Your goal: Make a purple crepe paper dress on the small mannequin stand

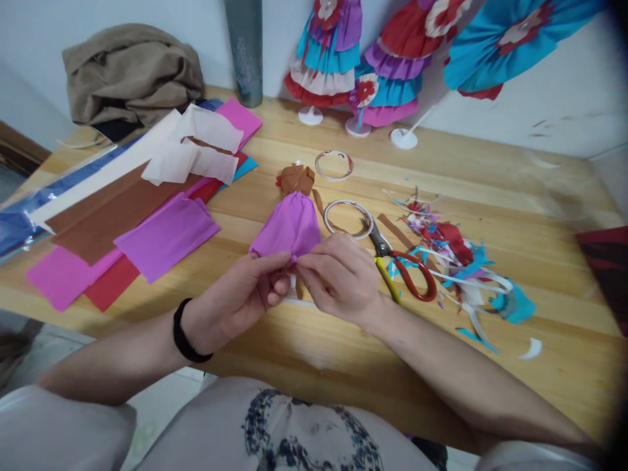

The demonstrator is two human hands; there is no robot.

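Note:
A paper doll with a purple crepe paper skirt (290, 221) and a brown paper top (297, 179) lies in front of me, its skirt end toward me. My left hand (245, 288) pinches the near edge of the skirt between thumb and fingers. Against it, my right hand (341, 278) pinches the same gathered purple paper from the right side, the fingertips almost meeting. Below the pinched spot a bit of white stand shows, mostly hidden by the hands. Scissors (405, 268) with red and yellow handles lie just right of my right hand.
Folded crepe paper sheets (167, 235) cover the left of the table. Two tape rings (334, 165) lie beyond the doll. Paper scraps (456, 255) are heaped at the right. Finished paper dresses (328, 65) on white stands, a dark bottle (248, 59) and a brown cloth (132, 72) line the wall.

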